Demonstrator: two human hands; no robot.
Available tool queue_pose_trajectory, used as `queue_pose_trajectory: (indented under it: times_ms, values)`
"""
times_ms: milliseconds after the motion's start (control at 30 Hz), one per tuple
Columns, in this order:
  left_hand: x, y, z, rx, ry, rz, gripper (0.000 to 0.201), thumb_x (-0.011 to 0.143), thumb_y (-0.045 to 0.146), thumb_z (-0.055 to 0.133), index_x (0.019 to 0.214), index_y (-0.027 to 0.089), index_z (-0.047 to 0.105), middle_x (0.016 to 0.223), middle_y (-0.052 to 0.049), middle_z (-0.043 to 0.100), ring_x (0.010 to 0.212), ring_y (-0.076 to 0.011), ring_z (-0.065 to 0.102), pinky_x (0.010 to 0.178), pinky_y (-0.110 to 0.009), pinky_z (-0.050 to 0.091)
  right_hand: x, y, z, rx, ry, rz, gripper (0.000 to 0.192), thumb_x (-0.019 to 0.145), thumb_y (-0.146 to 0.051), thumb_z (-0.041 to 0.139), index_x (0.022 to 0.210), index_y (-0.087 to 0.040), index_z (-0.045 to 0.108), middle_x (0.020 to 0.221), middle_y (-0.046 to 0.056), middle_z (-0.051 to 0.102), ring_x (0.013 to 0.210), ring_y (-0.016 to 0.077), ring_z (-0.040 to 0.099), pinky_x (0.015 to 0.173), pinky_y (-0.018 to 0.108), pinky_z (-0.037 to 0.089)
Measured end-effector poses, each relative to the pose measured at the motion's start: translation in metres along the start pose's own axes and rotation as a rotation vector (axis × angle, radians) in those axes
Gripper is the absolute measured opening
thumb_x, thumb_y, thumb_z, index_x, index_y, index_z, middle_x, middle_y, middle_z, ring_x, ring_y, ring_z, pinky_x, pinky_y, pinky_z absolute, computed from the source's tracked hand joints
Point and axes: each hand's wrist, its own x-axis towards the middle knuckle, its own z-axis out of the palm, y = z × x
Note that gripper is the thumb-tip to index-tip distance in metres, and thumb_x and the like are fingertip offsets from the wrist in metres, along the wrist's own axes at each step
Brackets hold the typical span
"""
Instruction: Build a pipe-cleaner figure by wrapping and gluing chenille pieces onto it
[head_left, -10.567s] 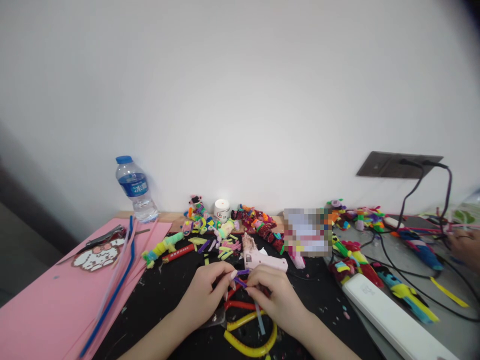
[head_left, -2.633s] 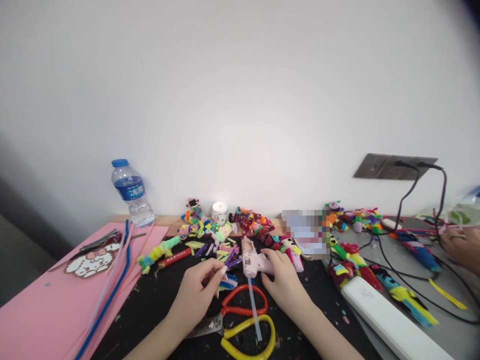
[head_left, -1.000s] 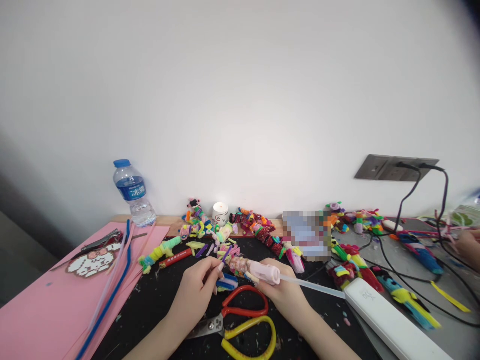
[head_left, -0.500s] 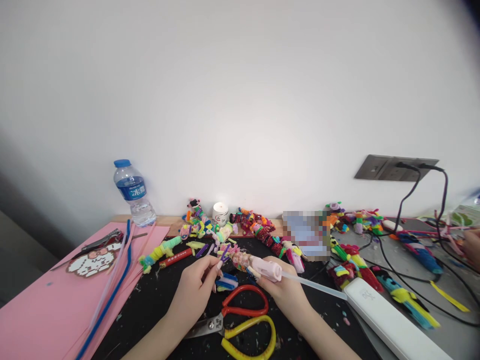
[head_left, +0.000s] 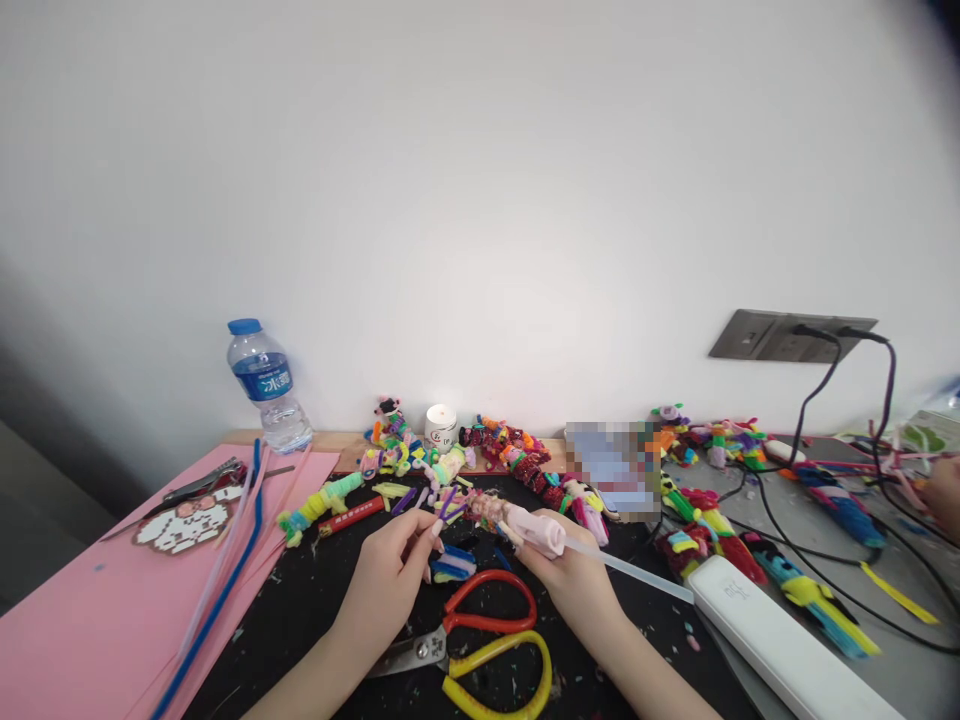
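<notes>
My left hand pinches a short purple pipe cleaner piece between thumb and fingertips. A pale pink hot glue gun is gripped in my right hand, its front end pointing left towards the purple piece. From its back sticks a long translucent glue stick. Whether the nozzle touches the piece I cannot tell. Beneath my hands lie scissors with one red and one yellow handle. Cut blue and pale pipe cleaner pieces lie between my hands on the black mat.
Finished pipe cleaner figures line the back. Pink sheets with long pipe cleaners and a water bottle are at left. A white power bank, black cables and another person's hand are at right.
The glue gun has shifted very slightly in my right hand. My left hand has hardly moved and still pinches the purple piece.
</notes>
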Motion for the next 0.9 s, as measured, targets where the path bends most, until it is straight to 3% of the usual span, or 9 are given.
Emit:
queue_pose_trajectory:
  times_ms: [600,900]
  values:
    - [-0.0028,0.0019,0.0021,0.048,-0.036,0.03,0.023,0.088,0.027,0.039,0.073,0.018,0.054,0.061,0.002,0.052,0.051,-0.0136,0.051,0.054,-0.022,0.039,-0.0008,-0.0073,0.0021,0.055,-0.079,-0.089,0.017,0.077,-0.033,0.058,0.072,-0.016,0.059,0.068,0.003,0.06,0.061,0.0156,0.055,0.055,0.024,0.04]
    - [-0.0021,0.002,0.0008,0.063,-0.014,0.033,0.023,0.087,0.026,0.039,0.072,0.018,0.053,0.061,0.002,0.053,0.051,-0.0134,0.051,0.054,-0.022,0.04,-0.001,-0.0042,0.0032,0.044,-0.068,-0.054,0.01,0.076,-0.024,0.057,0.069,-0.017,0.056,0.066,0.002,0.058,0.061,0.0155,0.052,0.054,0.024,0.039]
